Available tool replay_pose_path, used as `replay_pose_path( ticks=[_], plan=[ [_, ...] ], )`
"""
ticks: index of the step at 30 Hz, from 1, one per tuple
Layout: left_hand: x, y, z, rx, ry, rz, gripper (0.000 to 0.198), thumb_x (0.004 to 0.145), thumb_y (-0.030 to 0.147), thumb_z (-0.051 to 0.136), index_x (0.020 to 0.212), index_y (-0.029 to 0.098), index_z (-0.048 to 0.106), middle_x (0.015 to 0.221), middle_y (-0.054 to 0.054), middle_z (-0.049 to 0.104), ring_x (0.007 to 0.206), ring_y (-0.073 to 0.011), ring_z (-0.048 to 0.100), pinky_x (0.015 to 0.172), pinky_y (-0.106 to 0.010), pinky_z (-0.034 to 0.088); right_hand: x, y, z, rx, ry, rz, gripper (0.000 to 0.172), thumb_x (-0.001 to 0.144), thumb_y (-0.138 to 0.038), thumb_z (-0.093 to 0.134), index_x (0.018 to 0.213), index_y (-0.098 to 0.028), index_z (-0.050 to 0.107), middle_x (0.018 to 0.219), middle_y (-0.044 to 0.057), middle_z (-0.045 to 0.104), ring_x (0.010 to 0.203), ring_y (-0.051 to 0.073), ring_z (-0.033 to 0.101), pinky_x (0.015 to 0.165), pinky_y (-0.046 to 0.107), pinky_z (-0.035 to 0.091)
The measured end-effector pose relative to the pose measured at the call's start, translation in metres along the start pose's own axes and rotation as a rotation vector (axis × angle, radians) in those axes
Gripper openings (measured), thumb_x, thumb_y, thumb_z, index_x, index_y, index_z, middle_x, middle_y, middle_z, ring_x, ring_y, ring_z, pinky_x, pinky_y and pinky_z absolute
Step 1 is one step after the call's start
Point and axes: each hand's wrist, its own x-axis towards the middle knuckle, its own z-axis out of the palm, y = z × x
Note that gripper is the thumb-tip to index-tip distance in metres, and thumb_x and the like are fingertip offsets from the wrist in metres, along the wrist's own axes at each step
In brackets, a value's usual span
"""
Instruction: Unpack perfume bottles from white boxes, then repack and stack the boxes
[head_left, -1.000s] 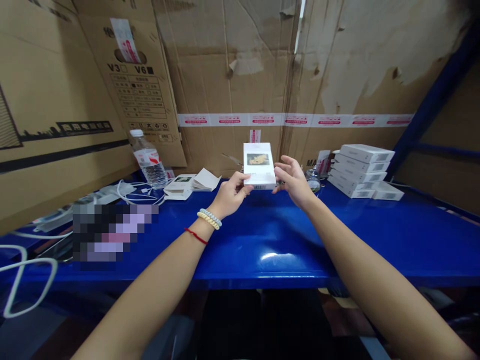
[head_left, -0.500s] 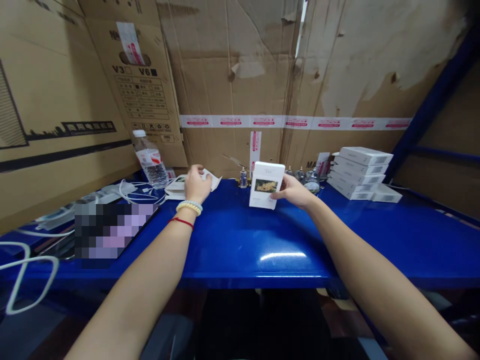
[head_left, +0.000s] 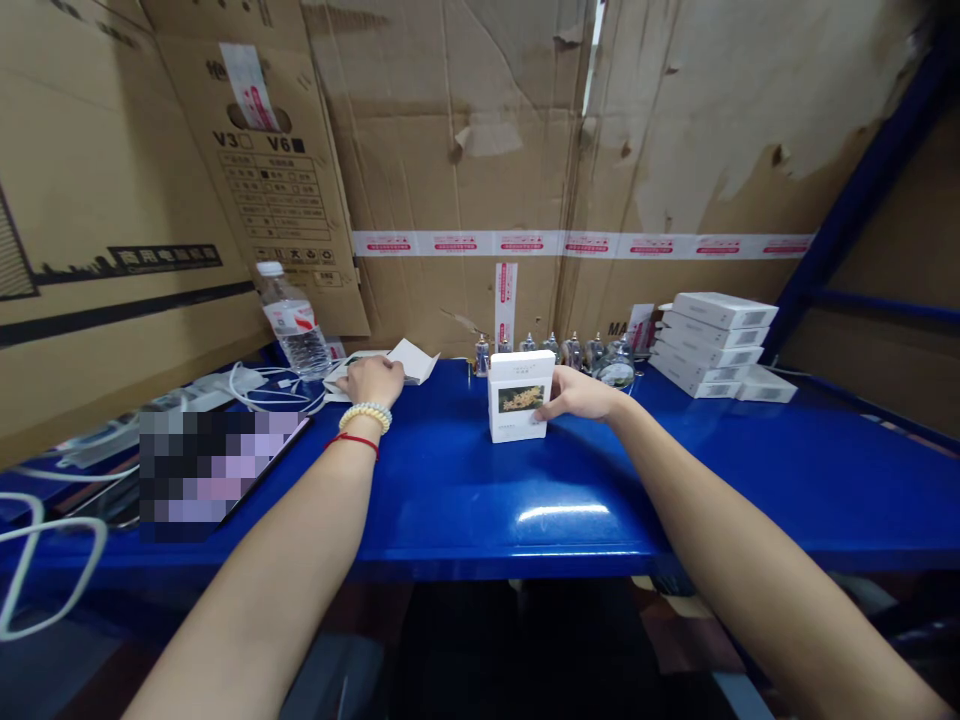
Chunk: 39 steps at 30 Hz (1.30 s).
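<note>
Upright on the blue table [head_left: 465,500] stands a white box [head_left: 520,425] with a flower picture on its front. My right hand [head_left: 581,394] grips it from the right side, thumb on the front. My left hand [head_left: 373,382] is over white cards or folded paper [head_left: 411,362] at the back left, fingers bent downward; whether it pinches a piece is hidden. Behind the box a row of small glass bottles [head_left: 574,354] runs along the cardboard wall, with a larger clear item [head_left: 616,370] at its right end.
White boxes [head_left: 720,330] are stacked at the back right. On the left are a water bottle [head_left: 296,325], white cables [head_left: 251,385] and a flat device with a blurred screen [head_left: 225,470]. Cardboard [head_left: 465,180] encloses the back and left side.
My right hand has lowered the white box toward me, and more small bottles show behind it. My left hand has moved left and down onto the papers.
</note>
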Motion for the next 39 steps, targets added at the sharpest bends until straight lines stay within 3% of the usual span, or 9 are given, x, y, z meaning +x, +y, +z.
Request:
replay_pose_path(
  ticks=[9,15,21,23,26,29,32,36,39],
  plan=[
    [0.000,0.001,0.003,0.016,-0.060,0.033,0.025,0.079,0.024,0.050,0.080,0.011,0.072,0.104,-0.027,0.069,0.111,-0.0454,0.056,0.094,-0.063,0.035,0.000,0.003,0.000,-0.048,-0.049,0.038,0.046,0.053,-0.012,0.079,0.098,-0.016,0.069,0.102,0.006,0.075,0.093,0.023,0.071,0.093,0.043,0.055],
    [0.005,0.003,-0.007,-0.206,0.130,-0.060,0.027,0.081,0.022,0.050,0.098,0.012,0.069,0.117,-0.021,0.066,0.115,-0.0359,0.057,0.102,-0.052,0.038,0.000,0.001,-0.001,-0.055,-0.125,0.021,0.053,0.053,-0.017,0.082,0.104,-0.016,0.069,0.108,0.007,0.074,0.099,0.023,0.069,0.091,0.038,0.055],
    [0.012,0.013,-0.009,-0.755,0.262,-0.120,0.031,0.076,0.028,0.056,0.096,0.009,0.070,0.100,-0.014,0.071,0.098,-0.0270,0.065,0.091,-0.037,0.050,-0.006,-0.003,-0.007,0.052,-0.062,-0.059,0.068,0.055,-0.025,0.086,0.119,-0.019,0.063,0.118,0.008,0.070,0.111,0.024,0.065,0.097,0.040,0.050],
    [0.008,0.022,-0.008,-0.997,0.228,-0.118,0.032,0.074,0.029,0.059,0.096,0.009,0.070,0.099,-0.011,0.072,0.094,-0.0247,0.066,0.086,-0.035,0.052,-0.006,-0.001,-0.010,0.116,0.003,-0.073,0.066,0.058,-0.032,0.085,0.119,-0.020,0.062,0.117,0.008,0.070,0.111,0.024,0.064,0.097,0.042,0.049],
    [-0.005,0.042,-0.013,-1.302,0.133,-0.110,0.032,0.071,0.028,0.063,0.097,0.011,0.069,0.103,-0.011,0.072,0.096,-0.0227,0.067,0.086,-0.034,0.054,-0.004,0.002,-0.014,0.186,0.213,-0.104,0.058,0.064,-0.049,0.078,0.114,-0.023,0.063,0.113,0.006,0.070,0.110,0.024,0.063,0.094,0.042,0.050],
    [-0.024,0.061,-0.024,-1.492,0.031,0.058,0.036,0.074,0.031,0.065,0.103,0.012,0.069,0.110,-0.012,0.071,0.104,-0.0229,0.066,0.093,-0.036,0.053,0.000,0.001,-0.015,0.193,0.458,-0.182,0.056,0.068,-0.063,0.068,0.108,-0.023,0.063,0.107,0.006,0.070,0.108,0.024,0.063,0.092,0.040,0.050],
    [-0.044,0.074,-0.034,-1.499,-0.081,0.311,0.044,0.079,0.038,0.066,0.117,0.016,0.066,0.125,-0.011,0.066,0.119,-0.0231,0.059,0.104,-0.036,0.047,0.001,-0.007,-0.012,0.108,0.634,-0.303,0.055,0.071,-0.067,0.063,0.104,-0.023,0.063,0.105,0.007,0.070,0.109,0.024,0.062,0.095,0.039,0.049],
    [-0.067,0.082,-0.037,-1.359,-0.125,0.520,0.056,0.081,0.046,0.068,0.132,0.025,0.058,0.146,-0.008,0.048,0.134,-0.0242,0.046,0.107,-0.035,0.044,0.001,-0.020,0.000,-0.028,0.666,-0.430,0.061,0.079,-0.074,0.051,0.112,-0.024,0.063,0.113,0.009,0.069,0.114,0.024,0.061,0.098,0.040,0.048],
    [-0.079,0.084,-0.037,-1.234,-0.168,0.604,0.061,0.082,0.050,0.066,0.138,0.028,0.053,0.150,-0.008,0.042,0.137,-0.0251,0.042,0.106,-0.036,0.044,0.002,-0.024,0.008,-0.014,0.636,-0.442,0.060,0.079,-0.076,0.050,0.106,-0.025,0.065,0.109,0.007,0.070,0.107,0.023,0.064,0.092,0.039,0.052]
  ],
)
